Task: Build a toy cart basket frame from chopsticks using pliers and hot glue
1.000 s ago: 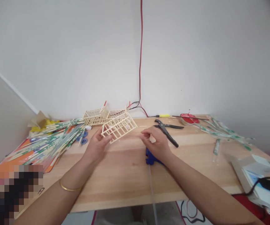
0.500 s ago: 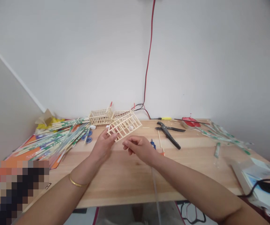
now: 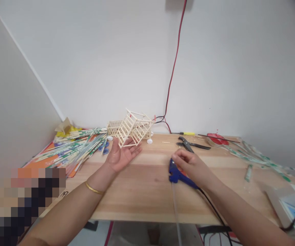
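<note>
My left hand point(image 3: 121, 156) is palm up above the wooden table point(image 3: 142, 191), fingers holding the lower edge of a small lattice frame of thin wooden sticks point(image 3: 133, 129), tilted up on end. A gold bangle sits on that wrist. My right hand point(image 3: 192, 166) rests on the table with fingers curled over the rear of a blue glue gun point(image 3: 176, 174); whether it grips the gun I cannot tell. A clear glue stick runs from the gun toward me.
A second stick frame point(image 3: 114, 127) stands at the wall. A heap of wrapped sticks point(image 3: 70, 150) over orange paper fills the left. Black pliers point(image 3: 189, 145), a red lid point(image 3: 215, 139), loose wrappers point(image 3: 260, 159) and a white box point(image 3: 291, 205) lie on the right. A red cable point(image 3: 174, 65) hangs down the wall.
The left hand has turned palm up and tipped the frame upright. The right hand moved from beside the frame back to the right, down onto the blue glue gun. The camera shifted left.
</note>
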